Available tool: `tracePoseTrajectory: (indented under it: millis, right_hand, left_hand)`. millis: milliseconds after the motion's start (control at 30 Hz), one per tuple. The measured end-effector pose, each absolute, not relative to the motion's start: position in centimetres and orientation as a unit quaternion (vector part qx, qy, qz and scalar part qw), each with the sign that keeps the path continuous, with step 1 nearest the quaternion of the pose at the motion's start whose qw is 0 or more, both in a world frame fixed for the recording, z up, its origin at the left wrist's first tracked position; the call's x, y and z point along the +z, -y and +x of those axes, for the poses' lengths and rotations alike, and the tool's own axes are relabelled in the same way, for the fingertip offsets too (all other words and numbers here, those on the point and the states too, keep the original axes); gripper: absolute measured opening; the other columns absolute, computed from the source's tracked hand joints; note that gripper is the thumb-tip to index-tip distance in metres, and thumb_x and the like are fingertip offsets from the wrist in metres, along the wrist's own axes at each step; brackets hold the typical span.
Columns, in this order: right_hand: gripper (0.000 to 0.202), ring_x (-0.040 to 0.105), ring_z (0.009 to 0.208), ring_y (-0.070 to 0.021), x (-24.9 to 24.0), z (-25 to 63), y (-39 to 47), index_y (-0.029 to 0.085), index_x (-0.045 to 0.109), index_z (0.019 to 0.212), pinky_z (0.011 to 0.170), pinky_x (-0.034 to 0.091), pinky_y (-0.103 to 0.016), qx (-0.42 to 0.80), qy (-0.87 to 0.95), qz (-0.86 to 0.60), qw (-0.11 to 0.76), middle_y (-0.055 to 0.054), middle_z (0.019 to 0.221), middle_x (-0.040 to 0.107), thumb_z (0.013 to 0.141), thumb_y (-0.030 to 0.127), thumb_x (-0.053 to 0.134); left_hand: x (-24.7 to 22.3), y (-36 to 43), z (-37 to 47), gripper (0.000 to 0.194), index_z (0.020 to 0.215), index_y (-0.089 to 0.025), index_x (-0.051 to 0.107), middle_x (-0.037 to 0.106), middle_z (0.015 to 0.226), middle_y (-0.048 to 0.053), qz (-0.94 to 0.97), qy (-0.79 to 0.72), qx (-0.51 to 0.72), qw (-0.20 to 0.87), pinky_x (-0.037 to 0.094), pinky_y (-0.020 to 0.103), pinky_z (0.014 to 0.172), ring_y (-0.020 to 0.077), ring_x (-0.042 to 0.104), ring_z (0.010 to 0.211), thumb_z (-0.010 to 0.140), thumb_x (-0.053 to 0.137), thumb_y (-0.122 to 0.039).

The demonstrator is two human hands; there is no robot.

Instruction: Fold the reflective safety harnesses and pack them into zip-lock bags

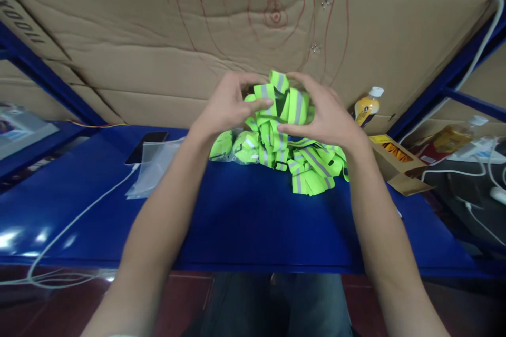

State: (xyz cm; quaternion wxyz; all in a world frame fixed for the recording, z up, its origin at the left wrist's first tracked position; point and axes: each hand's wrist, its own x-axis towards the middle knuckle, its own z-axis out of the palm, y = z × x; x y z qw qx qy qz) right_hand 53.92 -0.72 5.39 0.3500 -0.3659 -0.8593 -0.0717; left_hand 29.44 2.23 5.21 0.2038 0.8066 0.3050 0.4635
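Note:
Neon-yellow straps with grey reflective stripes [298, 108] are bunched up between my two hands, lifted over the back of the blue table. My left hand [233, 102] grips the bundle from the left, thumb across its front. From the right, my right hand [326, 116] closes on the same bundle, thumb in front. Some strap ends hang down below. More loose yellow straps [314, 171] lie on the table under my right hand. Yellow bundles in clear plastic [245, 147] rest beside them to the left.
Clear plastic bags [152, 168] and a dark phone [148, 145] with a white cable lie at left. On the right are an open cardboard box [399, 160] and an orange-drink bottle [367, 108]. Cardboard [138, 63] with red markings stands behind the blue table [269, 226].

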Motion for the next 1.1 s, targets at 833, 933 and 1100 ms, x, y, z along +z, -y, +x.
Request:
tracePoseTrajectory:
  millis: [833,933,1100]
  right_hand:
    - [0.066,0.061,0.139,-0.0402,6.6,53.9,2.1,0.03,0.064,0.15,0.121,0.048,-0.061,-0.039,0.847,-0.361,0.388,-0.01,0.15,0.069,0.094,0.064,0.072]
    - [0.051,0.07,0.12,-0.0364,6.2,54.1,1.2,0.029,0.074,0.13,0.109,0.057,-0.056,0.017,0.834,-0.369,0.411,-0.01,0.123,0.079,0.1,0.069,0.062]
    - [0.059,0.069,0.098,-0.0306,5.3,54.8,-0.6,0.027,0.075,0.106,0.091,0.06,-0.049,0.07,0.828,-0.369,0.417,-0.006,0.094,0.075,0.094,0.084,0.062]
  left_hand:
    - [5.9,-2.5,29.5,0.039,0.112,-0.026,0.072,0.077,0.121,0.009,0.83,-0.261,0.471,0.145,0.055,0.051,0.112,0.0336,0.07,0.122,0.085,0.086,-0.05]
    - [5.8,-2.0,29.9,0.04,0.117,-0.024,0.073,0.078,0.124,0.011,0.841,-0.254,0.456,0.144,0.053,0.051,0.114,0.0346,0.071,0.123,0.087,0.083,-0.048]
    - [5.8,-1.4,30.9,0.033,0.115,-0.028,0.073,0.078,0.125,0.01,0.871,-0.269,0.404,0.071,0.052,0.052,0.114,0.036,0.07,0.124,0.086,0.081,-0.04]
